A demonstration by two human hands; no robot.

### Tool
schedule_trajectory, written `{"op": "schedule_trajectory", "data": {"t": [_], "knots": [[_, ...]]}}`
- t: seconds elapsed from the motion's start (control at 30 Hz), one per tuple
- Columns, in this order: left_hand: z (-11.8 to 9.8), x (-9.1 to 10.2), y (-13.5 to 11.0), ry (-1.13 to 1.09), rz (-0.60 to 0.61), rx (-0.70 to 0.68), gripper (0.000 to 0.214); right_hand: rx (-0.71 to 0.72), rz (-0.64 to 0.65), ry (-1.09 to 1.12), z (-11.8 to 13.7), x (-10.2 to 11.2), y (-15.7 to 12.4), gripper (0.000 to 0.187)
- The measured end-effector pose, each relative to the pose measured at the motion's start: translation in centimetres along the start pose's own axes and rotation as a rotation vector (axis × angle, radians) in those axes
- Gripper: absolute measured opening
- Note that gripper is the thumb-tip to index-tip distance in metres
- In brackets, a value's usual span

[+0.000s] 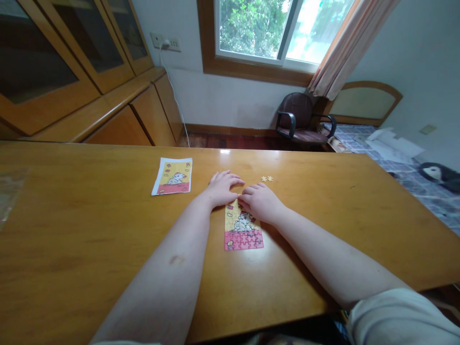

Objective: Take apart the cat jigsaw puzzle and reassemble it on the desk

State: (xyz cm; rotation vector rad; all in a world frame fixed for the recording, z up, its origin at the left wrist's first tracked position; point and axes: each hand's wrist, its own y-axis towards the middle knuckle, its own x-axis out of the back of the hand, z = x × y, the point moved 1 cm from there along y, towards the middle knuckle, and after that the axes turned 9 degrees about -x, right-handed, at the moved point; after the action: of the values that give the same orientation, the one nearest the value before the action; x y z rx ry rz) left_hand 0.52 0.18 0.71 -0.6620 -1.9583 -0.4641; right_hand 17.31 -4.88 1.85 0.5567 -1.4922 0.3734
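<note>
A small jigsaw puzzle (244, 237) lies flat on the table, with a white cartoon animal on yellow above a pink band. Its upper edge is partly covered by my hands. My left hand (222, 189) rests at the upper left corner, fingers stretched out and apart, thumb tip close to the puzzle's edge. Across the upper right part lies my right hand (262, 203), its fingers bent and pressed together on the top edge. Whatever is under those fingertips is hidden. Just beyond my right hand are two loose puzzle pieces (267, 178), pale side up.
A reference picture card (173, 186) with the same design lies to the left on the wooden table (108, 239). A clear plastic bag (10, 194) is at the far left edge. Behind the table stand a cabinet (118, 122), an armchair (300, 117) and a bed (413, 177).
</note>
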Motion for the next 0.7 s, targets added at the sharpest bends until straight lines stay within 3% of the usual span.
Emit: {"op": "schedule_trajectory", "data": {"t": [0.7], "knots": [[-0.05,-0.12,0.09,0.002,-0.006,-0.011,0.047,-0.018,-0.037,-0.006,0.00,-0.54,0.19,0.027]]}}
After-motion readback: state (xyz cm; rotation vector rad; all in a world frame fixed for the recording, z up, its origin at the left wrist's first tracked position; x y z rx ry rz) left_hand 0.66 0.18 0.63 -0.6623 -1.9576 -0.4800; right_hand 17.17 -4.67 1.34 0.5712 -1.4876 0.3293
